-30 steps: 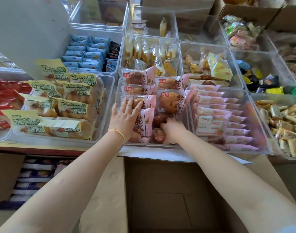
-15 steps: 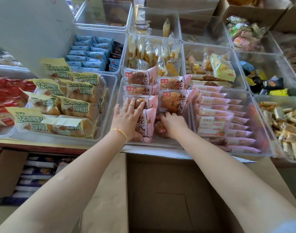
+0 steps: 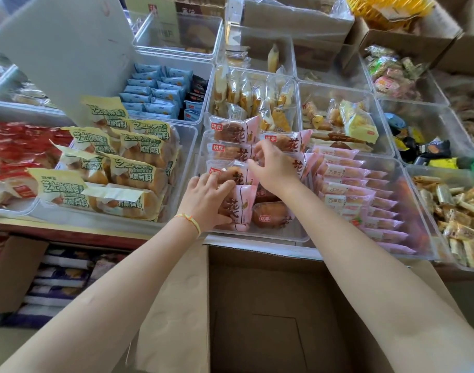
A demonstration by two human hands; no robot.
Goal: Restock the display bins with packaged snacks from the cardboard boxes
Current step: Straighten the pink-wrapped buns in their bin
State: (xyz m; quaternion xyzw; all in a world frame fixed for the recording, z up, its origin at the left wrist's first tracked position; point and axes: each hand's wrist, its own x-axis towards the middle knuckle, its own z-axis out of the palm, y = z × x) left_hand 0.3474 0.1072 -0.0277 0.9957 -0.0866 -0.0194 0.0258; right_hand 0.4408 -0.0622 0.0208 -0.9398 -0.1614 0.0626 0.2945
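Rows of clear display bins (image 3: 298, 236) crowd a shop counter, and both hands work in the middle one. Left hand (image 3: 207, 201) curls round a pink-wrapped bread pack (image 3: 237, 207) standing at the bin's near edge. Just beyond it, right hand (image 3: 275, 168) rests on the pink packs (image 3: 289, 141) stacked farther back, fingers bent over them; whether it pinches one cannot be told. Below both wrists an open cardboard box (image 3: 271, 305) shows its bare bottom. Left of the grip lie yellow-labelled bread bags (image 3: 133, 170); right, slim pink packets (image 3: 346, 184).
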